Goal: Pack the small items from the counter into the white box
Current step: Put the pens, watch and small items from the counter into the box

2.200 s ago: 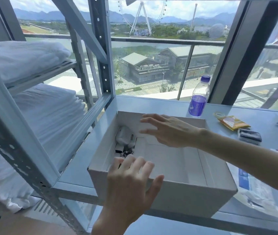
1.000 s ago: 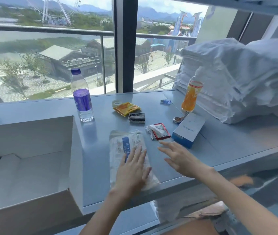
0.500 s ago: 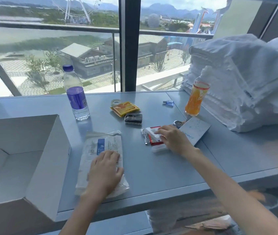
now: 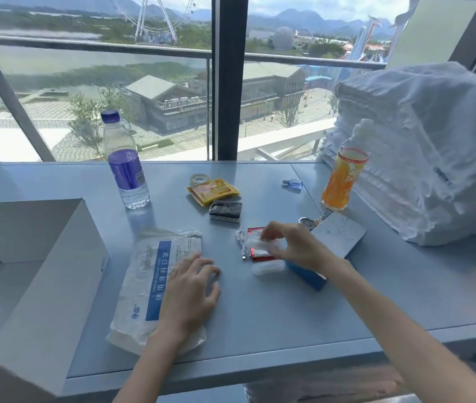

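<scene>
The open white box (image 4: 56,274) stands at the counter's left edge. My left hand (image 4: 191,292) rests on the right side of a white and blue mask packet (image 4: 149,274), fingers curled at its edge. My right hand (image 4: 292,245) pinches a small clear packet (image 4: 255,244) lying over a red packet (image 4: 260,253), with a white cable (image 4: 241,242) beside them. A small white case (image 4: 268,267) and a blue and white carton (image 4: 338,234) lie under that hand and wrist. Farther back are a yellow sachet (image 4: 213,191), a black packet (image 4: 225,210), a tape roll (image 4: 199,178) and a tiny blue bottle (image 4: 292,183).
A water bottle with a purple label (image 4: 124,161) stands behind the white box. An orange drink bottle (image 4: 344,175) stands at the right, against a stack of folded white towels (image 4: 422,146). A window with a dark post (image 4: 229,77) backs the counter (image 4: 274,315).
My view has swung right from the box to the items. My left hand settled on the mask packet and shifted to its right edge. My right hand reached the red packet and now pinches the clear one.
</scene>
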### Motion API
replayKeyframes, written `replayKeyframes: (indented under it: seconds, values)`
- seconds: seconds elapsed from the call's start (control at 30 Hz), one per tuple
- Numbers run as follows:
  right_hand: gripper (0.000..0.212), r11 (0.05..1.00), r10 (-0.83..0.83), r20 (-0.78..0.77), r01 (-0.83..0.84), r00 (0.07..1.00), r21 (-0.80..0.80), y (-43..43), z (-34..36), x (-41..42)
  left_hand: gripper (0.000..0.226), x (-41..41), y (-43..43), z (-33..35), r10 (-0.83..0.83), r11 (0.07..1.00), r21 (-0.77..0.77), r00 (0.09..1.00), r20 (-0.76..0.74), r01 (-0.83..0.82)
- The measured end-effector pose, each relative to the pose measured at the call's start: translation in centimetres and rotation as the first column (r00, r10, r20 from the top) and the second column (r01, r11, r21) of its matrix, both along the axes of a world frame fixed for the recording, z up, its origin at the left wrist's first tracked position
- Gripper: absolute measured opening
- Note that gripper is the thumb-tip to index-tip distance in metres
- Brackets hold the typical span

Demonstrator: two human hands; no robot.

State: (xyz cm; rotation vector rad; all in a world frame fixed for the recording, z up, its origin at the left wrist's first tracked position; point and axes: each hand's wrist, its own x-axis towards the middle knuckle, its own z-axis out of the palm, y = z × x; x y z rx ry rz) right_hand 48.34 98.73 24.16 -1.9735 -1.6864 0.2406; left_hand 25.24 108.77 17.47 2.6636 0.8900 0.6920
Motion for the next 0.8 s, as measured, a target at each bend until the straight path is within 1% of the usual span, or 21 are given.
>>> replayKeyframes:
  seconds: [0.07,0.17,0.27,0.33,0.4,0.53,0.6,0.63,0.67,0.73,0.8]
  values:
    - [0.014,0.994,0.098,0.056,-0.095,0.994,-0.058,-0.8,0.1,0.0,0.024,-0.1,0.1,-0.1,-0.007,1.0,-0.014,0.999,0.032,0.007]
    - [0.017,0.982,0.155,0.111,-0.141,0.982,-0.129,-1.3,-0.5,0.1,0.02,-0.1,0.2,-0.1,-0.007,0.999,-0.032,0.999,0.054,0.009]
    - [0.015,0.975,0.169,0.092,-0.153,0.981,-0.158,-1.5,-0.9,0.1,0.018,-0.2,0.0,0.2,-0.01,0.999,-0.03,0.998,0.054,0.012]
    - [0.019,0.972,0.172,0.094,-0.154,0.981,-0.176,-1.5,-0.6,-0.2,0.018,-0.2,-0.1,0.3,-0.009,0.999,-0.044,0.998,0.056,0.011]
    - [0.021,0.97,0.185,0.13,-0.16,0.974,-0.183,-1.4,-0.4,-0.5,0.019,-0.4,-0.2,0.3,-0.003,0.999,-0.041,0.998,0.065,0.005]
    - [0.019,0.975,0.166,0.186,-0.134,0.968,-0.176,-1.5,-0.7,-0.8,0.029,-0.4,-0.3,0.6,-0.023,1.0,-0.008,0.997,0.078,0.024]
    - [0.02,0.974,0.151,0.17,-0.118,0.974,-0.192,-1.5,-0.8,-0.8,0.023,-0.5,-0.6,1.1,-0.053,0.999,0.0,0.995,0.082,0.053]
    - [0.019,0.975,0.143,0.157,-0.112,0.977,-0.194,-1.4,-0.6,-0.8,0.017,-0.8,-0.9,1.8,-0.071,0.997,0.012,0.995,0.076,0.07]
    - [0.019,0.978,0.133,0.145,-0.106,0.98,-0.179,-1.2,-0.4,-0.9,0.011,-1.2,-1.3,2.4,-0.089,0.995,0.044,0.993,0.081,0.086]
    - [0.021,0.99,0.106,0.119,-0.093,0.987,-0.11,-0.4,0.7,-1.2,0.017,-2.6,-2.2,4.6,-0.108,0.991,0.086,0.99,0.085,0.101]
    - [0.024,0.994,0.108,0.11,-0.106,0.988,-0.027,1.1,2.4,-2.1,0.015,-4.6,-3.0,7.8,-0.108,0.984,0.153,0.987,0.12,0.089]
